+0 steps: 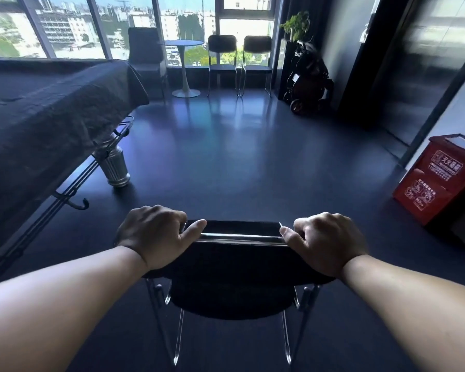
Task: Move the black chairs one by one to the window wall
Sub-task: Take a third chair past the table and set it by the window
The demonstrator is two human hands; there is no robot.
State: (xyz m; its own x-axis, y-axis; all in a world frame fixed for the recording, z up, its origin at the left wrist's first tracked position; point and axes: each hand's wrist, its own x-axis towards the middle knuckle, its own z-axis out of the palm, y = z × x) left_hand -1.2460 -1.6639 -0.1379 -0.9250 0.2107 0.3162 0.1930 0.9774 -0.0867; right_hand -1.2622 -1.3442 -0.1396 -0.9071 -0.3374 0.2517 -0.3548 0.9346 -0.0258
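Chairs counted: three black. Near chair (234, 267) is mid-room, well apart from the window wall (246, 29), left hand (156, 237) and right hand (326, 244) each curled over a backrest corner. Two far chairs (222, 51) (257, 51) stand side by side against that wall.

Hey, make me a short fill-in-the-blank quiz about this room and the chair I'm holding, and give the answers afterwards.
1. The left hand and the right hand both grip the top edge of the held chair at its ____.
2. Right of the round white table, ____ chairs by the window stand side by side.
3. The box by the right wall is ____ in colour.
Missing words: backrest; two; red.
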